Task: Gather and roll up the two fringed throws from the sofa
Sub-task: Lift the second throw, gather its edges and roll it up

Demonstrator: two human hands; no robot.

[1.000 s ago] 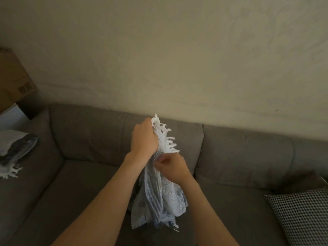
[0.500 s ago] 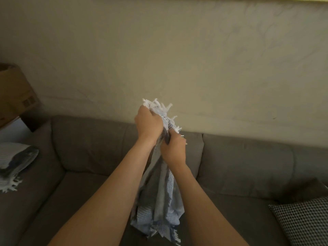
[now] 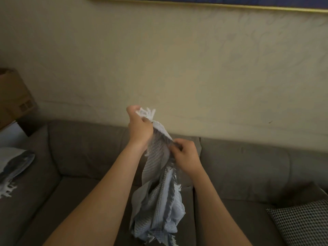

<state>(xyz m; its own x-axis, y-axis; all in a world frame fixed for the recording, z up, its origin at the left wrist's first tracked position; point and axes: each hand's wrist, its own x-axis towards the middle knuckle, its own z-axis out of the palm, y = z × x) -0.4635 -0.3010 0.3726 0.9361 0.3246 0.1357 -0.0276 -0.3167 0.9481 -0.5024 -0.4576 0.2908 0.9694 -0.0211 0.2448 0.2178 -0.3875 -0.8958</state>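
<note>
The left hand (image 3: pixel 140 128) was clenched round the white-fringed top edge of a pale blue throw (image 3: pixel 159 201), raised in front of the wall. Just below it and to its right, the right hand (image 3: pixel 186 157) pinched the same throw's edge between thumb and curled fingers, so a short stretch of cloth ran between the 2 hands. The rest of the throw hung bunched beneath both hands, between the forearms, above the grey sofa (image 3: pixel 248 166). Far to the left of the left hand, the other throw (image 3: pixel 12 166) lay heaped on the sofa, its white fringe showing at the near end. A checked cushion (image 3: pixel 301 224) sat low and to the right of the right hand, well apart from it.
</note>
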